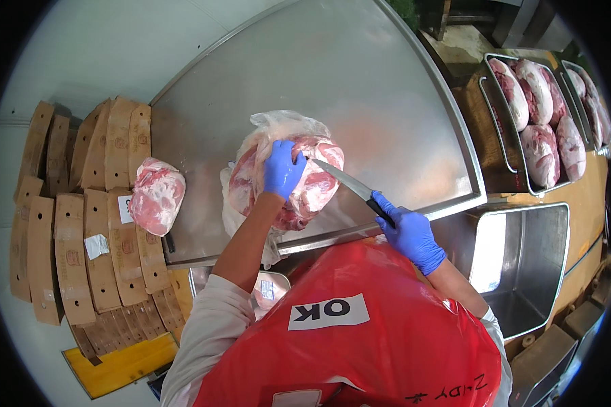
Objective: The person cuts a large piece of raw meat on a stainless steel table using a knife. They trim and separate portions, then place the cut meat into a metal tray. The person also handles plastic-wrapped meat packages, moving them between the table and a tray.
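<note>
A large piece of raw meat (pixel 319 178) lies on clear plastic wrap (pixel 288 121) on the steel table. My left hand (pixel 283 169), in a blue glove, presses onto the meat with its fingers curled into the flesh. In my blue-gloved right hand (pixel 410 234) is a knife (pixel 350 182) with a dark handle. Its blade points up and left, with the tip at the meat close to my left fingers. A smaller cut of raw meat (pixel 157 197) rests at the table's left edge, against cardboard boxes.
The steel table (pixel 305 61) has a raised rim. Brown cardboard boxes (pixel 71 251) are stacked at left. Metal bins of meat (pixel 523 193) stand at far right, with a deep steel tub (pixel 523 292) nearer me. A dark handle-like object (pixel 170 243) lies by the smaller cut.
</note>
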### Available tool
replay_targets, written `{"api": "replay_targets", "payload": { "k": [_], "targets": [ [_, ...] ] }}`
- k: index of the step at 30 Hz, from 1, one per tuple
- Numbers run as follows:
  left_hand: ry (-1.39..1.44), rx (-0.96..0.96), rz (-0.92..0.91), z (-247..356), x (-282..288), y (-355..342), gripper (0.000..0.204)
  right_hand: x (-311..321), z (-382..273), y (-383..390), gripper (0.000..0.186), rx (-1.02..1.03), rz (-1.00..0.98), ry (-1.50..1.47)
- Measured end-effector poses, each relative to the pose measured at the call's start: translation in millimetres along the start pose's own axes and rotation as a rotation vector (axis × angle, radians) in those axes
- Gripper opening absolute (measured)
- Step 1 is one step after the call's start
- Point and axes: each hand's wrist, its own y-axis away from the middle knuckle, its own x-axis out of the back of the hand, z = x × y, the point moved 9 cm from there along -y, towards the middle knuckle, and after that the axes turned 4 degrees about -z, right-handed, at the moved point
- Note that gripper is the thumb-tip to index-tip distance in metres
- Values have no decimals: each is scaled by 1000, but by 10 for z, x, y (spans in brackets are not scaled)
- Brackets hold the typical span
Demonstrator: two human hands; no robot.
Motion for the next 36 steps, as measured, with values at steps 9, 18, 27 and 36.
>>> {"api": "replay_targets", "payload": {
  "k": [9, 18, 27, 36],
  "targets": [
    [185, 88, 67, -195, 4, 47, 19, -6, 63, 54, 59, -51, -30, -101],
    [225, -162, 230, 197, 168, 415, 23, 407, -59, -214, 50, -21, -26, -94],
    [92, -131, 184, 336, 94, 815, 22, 57, 226, -568, 52, 97, -93, -236],
    [90, -237, 135, 360, 184, 920, 26, -640, 110, -877, 54, 61, -35, -741]
  ]
}}
